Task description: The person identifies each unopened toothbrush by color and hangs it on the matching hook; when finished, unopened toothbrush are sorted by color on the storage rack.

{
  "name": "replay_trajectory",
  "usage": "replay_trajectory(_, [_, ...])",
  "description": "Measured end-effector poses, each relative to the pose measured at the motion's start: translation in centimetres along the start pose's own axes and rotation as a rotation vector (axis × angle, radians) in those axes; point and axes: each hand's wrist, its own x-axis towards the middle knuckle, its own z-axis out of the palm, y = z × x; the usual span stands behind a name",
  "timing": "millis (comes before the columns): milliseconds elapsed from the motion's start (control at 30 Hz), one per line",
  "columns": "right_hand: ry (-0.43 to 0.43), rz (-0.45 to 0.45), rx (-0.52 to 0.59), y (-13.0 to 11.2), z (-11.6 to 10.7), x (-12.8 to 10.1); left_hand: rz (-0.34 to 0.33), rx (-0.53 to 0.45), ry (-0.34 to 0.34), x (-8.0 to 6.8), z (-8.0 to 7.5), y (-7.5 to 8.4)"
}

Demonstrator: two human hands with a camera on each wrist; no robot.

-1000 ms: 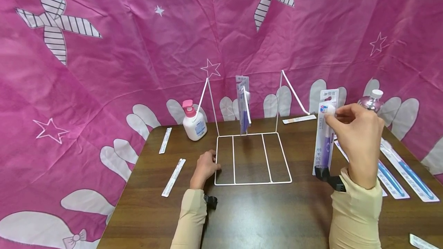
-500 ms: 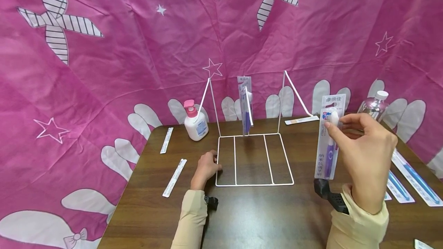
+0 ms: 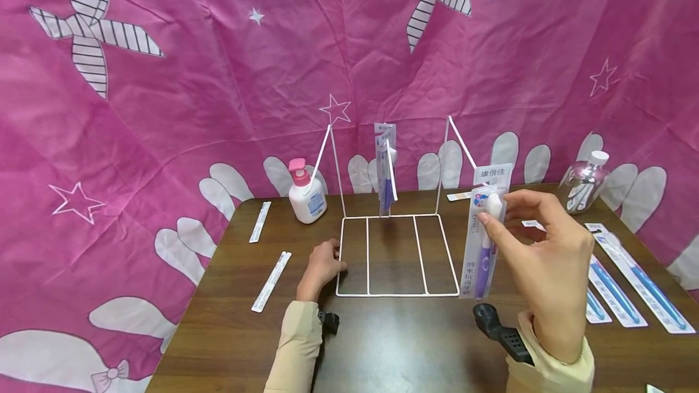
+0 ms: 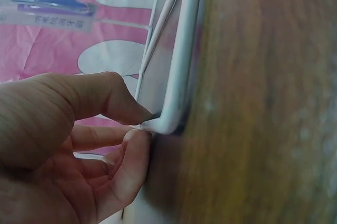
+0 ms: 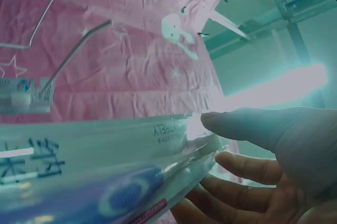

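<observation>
Purple-handled toothbrush in a clear blister pack [image 3: 483, 235], held upright off the table by the right hand [image 3: 540, 272]. Thumb and fingertips [image 3: 488, 223] pinch the pack near its upper part, by the bristle end, so it hangs straight down with the header card on top. The right wrist view shows the same grip from behind: thumb across the plastic front [image 5: 105, 166], fingers curled under. The pack is in the air just to the right of the white wire rack [image 3: 395, 253], close to its front right corner, not touching it.

Left hand [image 3: 322, 264] lies on the table at the rack's front left corner. In the left wrist view thumb and forefinger [image 4: 113, 103] pinch the wire corner [image 4: 168, 124], pressing it to the wood; likely this steadies the light frame.

One packaged toothbrush [image 3: 384, 165] already hangs from the rack's middle prong, card uppermost, same orientation as the held one.

Round about: pump bottle with pink cap [image 3: 306, 193] back left; clear bottle with white cap [image 3: 584, 184] back right; blue toothbrush packs [image 3: 628, 281] flat at the right; two narrow white strips [image 3: 271, 281] flat at the left. Dark wood table [image 3: 404, 344], pink patterned cloth [image 3: 191, 77] behind.
</observation>
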Motion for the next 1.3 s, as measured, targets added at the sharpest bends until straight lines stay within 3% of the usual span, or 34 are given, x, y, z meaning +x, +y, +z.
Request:
replay_trajectory(333, [-0.15,-0.12,0.164,-0.7,1.5,-0.5,-0.027,-0.017,-0.024,0.0,-0.1,0.0])
replay_trajectory(800, [-0.28,-0.169,0.218,-0.5,5.7,-1.3,-0.028,-0.033,-0.037,0.1,-0.2,-0.3])
replay_trajectory(1300, [-0.32,-0.167,0.244,0.3,7.8,-1.4,0.004,-0.022,-0.012,0.3,0.0,-0.6])
